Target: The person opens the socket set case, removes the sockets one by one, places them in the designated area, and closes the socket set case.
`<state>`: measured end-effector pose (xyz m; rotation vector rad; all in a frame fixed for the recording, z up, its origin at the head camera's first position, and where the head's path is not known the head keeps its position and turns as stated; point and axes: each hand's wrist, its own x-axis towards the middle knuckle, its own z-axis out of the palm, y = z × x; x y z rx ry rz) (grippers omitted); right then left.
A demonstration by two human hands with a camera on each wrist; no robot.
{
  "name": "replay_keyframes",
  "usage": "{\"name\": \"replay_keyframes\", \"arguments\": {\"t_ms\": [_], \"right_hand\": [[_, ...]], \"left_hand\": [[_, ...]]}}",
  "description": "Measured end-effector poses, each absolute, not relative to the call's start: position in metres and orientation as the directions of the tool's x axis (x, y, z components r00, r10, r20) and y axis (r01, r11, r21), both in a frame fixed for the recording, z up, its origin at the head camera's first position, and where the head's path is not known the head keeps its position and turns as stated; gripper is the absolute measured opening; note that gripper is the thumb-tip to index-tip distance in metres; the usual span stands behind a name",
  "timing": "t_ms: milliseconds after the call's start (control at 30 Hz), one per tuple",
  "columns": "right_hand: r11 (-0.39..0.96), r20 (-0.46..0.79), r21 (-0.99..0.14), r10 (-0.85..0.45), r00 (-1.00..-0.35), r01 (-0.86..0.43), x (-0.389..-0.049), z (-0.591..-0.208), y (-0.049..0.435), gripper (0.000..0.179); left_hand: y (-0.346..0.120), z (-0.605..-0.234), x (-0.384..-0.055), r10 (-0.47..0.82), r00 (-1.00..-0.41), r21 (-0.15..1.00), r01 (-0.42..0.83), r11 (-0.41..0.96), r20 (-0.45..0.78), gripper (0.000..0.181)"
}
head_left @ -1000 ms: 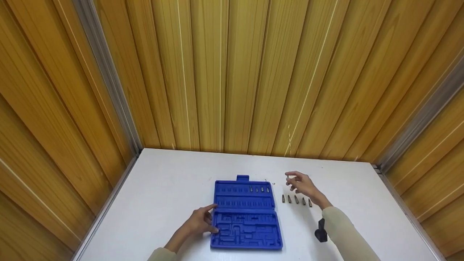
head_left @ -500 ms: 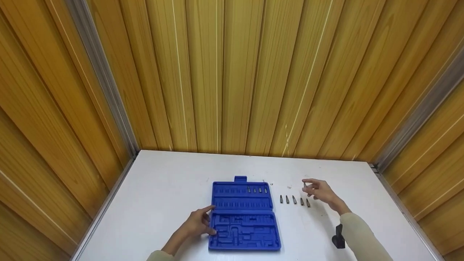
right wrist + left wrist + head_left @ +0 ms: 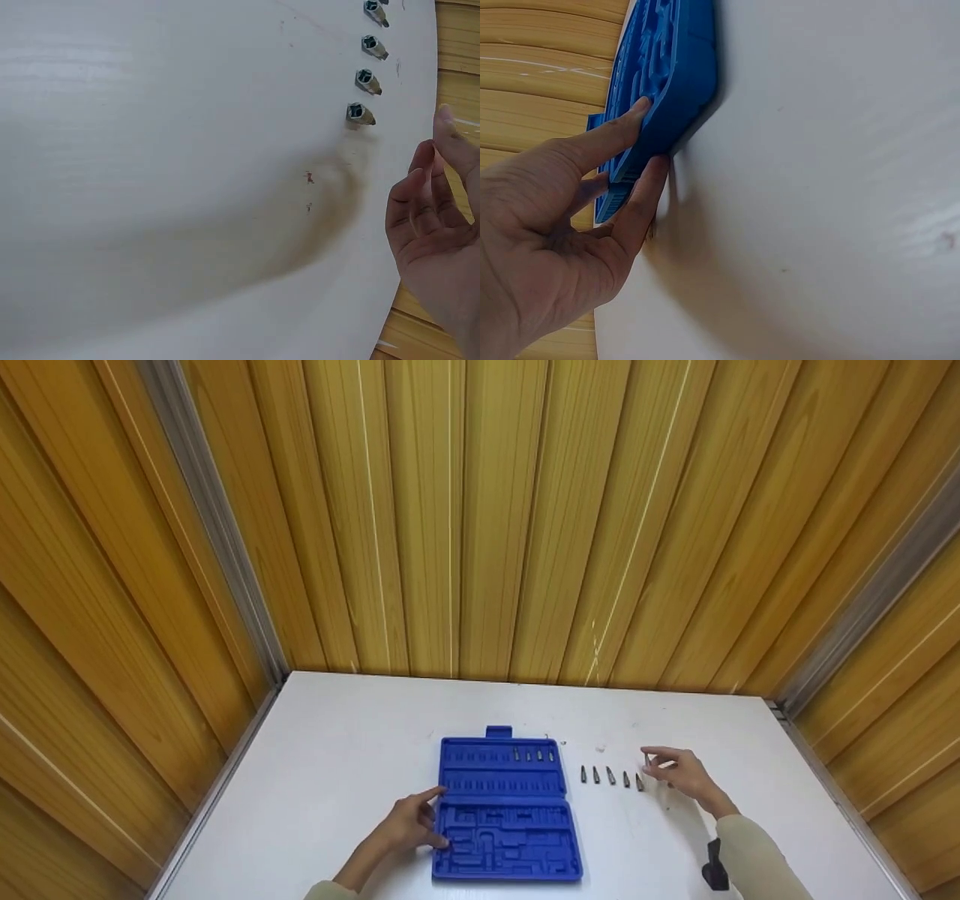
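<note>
An open blue plastic tool case (image 3: 507, 792) lies on the table with its moulded recesses facing up. My left hand (image 3: 409, 821) holds its left edge; in the left wrist view the thumb (image 3: 639, 107) lies on the rim while a finger bears on the outer side wall. Between thumb and index finger my right hand (image 3: 682, 772) pinches a small metal bit socket (image 3: 648, 760), just above the right end of a row. That row has several bit sockets (image 3: 611, 775) lying right of the case. In the right wrist view they show square holes, and the pinched one is hidden.
Several bits (image 3: 528, 756) sit in the top right slots of the case. A blue latch tab (image 3: 499, 731) sticks out at its far edge. The white table (image 3: 360, 727) ends at yellow wood-patterned walls (image 3: 495, 525) with metal corner posts.
My right hand has moved right and nearer to me with the bit socket, from beyond the row to its right end. The left hand keeps its hold on the case.
</note>
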<state>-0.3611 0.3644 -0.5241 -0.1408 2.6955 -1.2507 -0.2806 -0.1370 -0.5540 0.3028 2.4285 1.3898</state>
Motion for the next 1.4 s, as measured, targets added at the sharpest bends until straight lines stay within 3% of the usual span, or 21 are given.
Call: {"name": "replay_keyframes", "arguments": {"t_ms": [633, 1000, 1400], "right_hand": [[0.755, -0.107, -0.654, -0.142, -0.984, -0.037, -0.357, -0.553, 0.381, 0.039], [0.743, -0.138, -0.669, -0.105, -0.985, 0.014, -0.352, -0.557, 0.376, 0.043], [0.688, -0.104, -0.724, -0.175, -0.979, -0.046, -0.346, -0.542, 0.382, 0.046]], "left_hand": [[-0.138, -0.555, -0.283, 0.353, -0.918, 0.882, 0.008, 0.471, -0.18, 0.09], [-0.142, -0.556, -0.283, 0.361, -0.916, 0.88, 0.02, 0.475, -0.174, 0.089], [-0.14, -0.56, -0.283, 0.361, -0.917, 0.875, 0.029, 0.483, -0.169, 0.09]]}}
